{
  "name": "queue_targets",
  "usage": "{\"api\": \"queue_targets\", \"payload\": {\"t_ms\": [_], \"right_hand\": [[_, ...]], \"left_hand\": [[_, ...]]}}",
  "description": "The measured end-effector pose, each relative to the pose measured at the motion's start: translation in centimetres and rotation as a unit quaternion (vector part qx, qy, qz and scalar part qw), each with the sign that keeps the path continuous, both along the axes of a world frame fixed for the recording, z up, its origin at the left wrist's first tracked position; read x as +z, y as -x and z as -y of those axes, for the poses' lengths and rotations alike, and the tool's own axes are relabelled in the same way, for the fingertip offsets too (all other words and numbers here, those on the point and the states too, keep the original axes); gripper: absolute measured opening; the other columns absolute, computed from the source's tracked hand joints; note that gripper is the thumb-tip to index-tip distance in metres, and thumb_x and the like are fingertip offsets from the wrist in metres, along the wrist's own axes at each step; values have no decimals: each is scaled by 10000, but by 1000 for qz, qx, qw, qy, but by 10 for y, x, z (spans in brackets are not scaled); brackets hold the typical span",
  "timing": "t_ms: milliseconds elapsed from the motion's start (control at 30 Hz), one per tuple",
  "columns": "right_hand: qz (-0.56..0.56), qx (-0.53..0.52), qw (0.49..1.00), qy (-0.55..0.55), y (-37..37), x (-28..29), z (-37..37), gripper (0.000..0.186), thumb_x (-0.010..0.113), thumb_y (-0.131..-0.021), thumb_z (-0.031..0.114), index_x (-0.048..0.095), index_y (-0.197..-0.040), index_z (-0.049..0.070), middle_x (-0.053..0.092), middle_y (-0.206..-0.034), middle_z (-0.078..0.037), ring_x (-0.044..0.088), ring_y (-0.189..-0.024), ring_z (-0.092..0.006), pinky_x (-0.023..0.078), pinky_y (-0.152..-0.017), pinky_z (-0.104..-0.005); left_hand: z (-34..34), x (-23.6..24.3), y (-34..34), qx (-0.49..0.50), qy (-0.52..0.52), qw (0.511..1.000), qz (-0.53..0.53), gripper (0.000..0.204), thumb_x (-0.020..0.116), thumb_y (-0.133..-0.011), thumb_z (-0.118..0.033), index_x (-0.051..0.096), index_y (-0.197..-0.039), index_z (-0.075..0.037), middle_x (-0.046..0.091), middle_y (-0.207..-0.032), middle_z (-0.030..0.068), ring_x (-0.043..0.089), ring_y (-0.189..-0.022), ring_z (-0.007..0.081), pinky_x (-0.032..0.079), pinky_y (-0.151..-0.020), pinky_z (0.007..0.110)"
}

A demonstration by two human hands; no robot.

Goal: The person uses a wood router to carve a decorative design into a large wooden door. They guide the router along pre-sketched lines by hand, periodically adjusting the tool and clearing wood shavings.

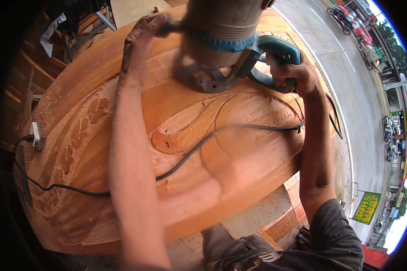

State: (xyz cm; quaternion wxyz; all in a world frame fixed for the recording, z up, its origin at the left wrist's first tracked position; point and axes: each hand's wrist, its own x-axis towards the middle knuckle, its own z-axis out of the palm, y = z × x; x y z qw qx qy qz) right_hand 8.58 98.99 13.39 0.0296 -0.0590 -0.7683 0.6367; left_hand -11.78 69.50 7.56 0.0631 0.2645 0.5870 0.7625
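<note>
A large router [221,40] with a grey body, a teal depth ring and a dark round base stands at the far side of a carved wooden panel [185,198]. My right hand [300,72] wraps round its teal D-shaped handle [278,47]. My left hand [144,34] grips the dark knob [169,29] on the opposite side. Whether the base rests flat on the wood, and where the bit is, I cannot tell. Leaf-like and curved shapes are cut into the panel, with a raised teardrop form [167,141] below the router.
A black power cord [199,147] runs across the panel, passing under my left forearm to a white plug and socket [37,135] at the left edge. Wood shavings lie about. Wooden frames [31,81] stand at left. A road [343,58] with parked vehicles lies right, beside a green sign [366,207].
</note>
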Motion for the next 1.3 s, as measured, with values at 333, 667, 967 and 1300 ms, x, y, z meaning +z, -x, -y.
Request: {"api": "queue_targets", "payload": {"t_ms": [333,667,967,1300], "right_hand": [[6,5,1000,-2,-1,1,-5,291,744,-683,97,706,-956,6,592,-616,-28,511,-519,-121,370,-514,-275],[8,-12,1000,3,-6,3,2,299,742,-680,108,711,-959,3,597,-632,-30,536,-532,-117,393,-529,-267],[11,-13,1000,-1,-10,3,0,303,741,-673,109,706,-951,-6,597,-635,-36,538,-534,-120,394,-521,-269],[1,3,1000,8,-10,-1,-3,305,748,-680,122,705,-960,9,594,-632,-27,527,-529,-117,387,-520,-270]], "left_hand": [[-1,-2,-1,-16,9,1000,-18,415,715,-958,-490,727,-1194,-148,689,-1058,-41,589,-1092,90,357,-1121,327],[0,-8,5,-12,12,999,-37,378,708,-966,-488,730,-1157,-162,692,-1066,-51,589,-1091,83,370,-1110,320],[-1,-8,3,-24,9,999,-38,388,716,-956,-500,731,-1150,-164,702,-1084,-52,595,-1110,83,390,-1108,330],[3,-5,-1,-51,-16,998,-19,367,707,-969,-472,727,-1160,-159,702,-1112,-45,616,-1133,96,411,-1121,346]]}}
